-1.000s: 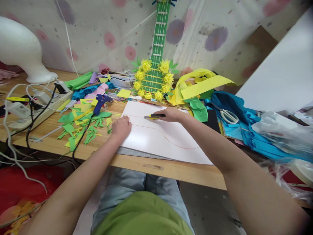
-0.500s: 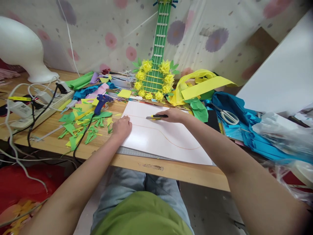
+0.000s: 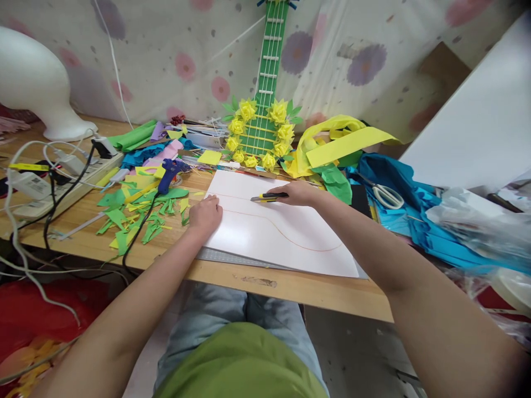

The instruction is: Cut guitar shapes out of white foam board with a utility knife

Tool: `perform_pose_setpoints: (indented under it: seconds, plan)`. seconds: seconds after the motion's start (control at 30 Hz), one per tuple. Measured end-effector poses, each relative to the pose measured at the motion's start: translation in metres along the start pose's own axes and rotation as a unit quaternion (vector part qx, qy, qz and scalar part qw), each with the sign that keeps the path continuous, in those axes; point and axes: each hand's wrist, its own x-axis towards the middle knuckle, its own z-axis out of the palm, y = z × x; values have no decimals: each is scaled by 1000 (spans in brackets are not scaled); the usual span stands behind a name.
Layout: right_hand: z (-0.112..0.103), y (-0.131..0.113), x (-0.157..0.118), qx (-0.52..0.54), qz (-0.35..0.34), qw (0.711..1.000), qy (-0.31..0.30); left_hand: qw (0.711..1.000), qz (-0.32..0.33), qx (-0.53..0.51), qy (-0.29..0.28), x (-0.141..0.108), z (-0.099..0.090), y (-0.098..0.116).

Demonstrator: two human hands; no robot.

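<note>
A white foam board (image 3: 249, 240) lies in front of me, with a curved orange guitar-like outline drawn on it. My right hand (image 3: 299, 193) is closed around a yellow and black utility knife (image 3: 269, 196). The knife is held low, its blade pointing left at the upper drawn line; whether it has entered the board I cannot tell. My left hand (image 3: 206, 214) lies on the board's left edge, fingers laid on the surface and holding nothing. A grey cutting mat (image 3: 236, 258) shows from under the board's near edge.
A green paper guitar (image 3: 265, 119) with yellow flowers stands behind the board. Left are a blue glue gun (image 3: 169, 174), green and yellow scraps (image 3: 120, 218) and a power strip (image 3: 99, 171). Right lie white-handled scissors (image 3: 388, 196) on blue paper (image 3: 435, 232).
My right hand has drawn the knife slightly to the right along the upper line. My left hand stays on the board's left edge. The view has shifted a little.
</note>
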Motion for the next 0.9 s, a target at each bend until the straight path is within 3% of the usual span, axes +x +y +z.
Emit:
perform_pose_setpoints:
  seconds: [0.9]
  plan:
    - [-1,14,-10,3,17,1000,-14,1000,7,7,6,0,0,0]
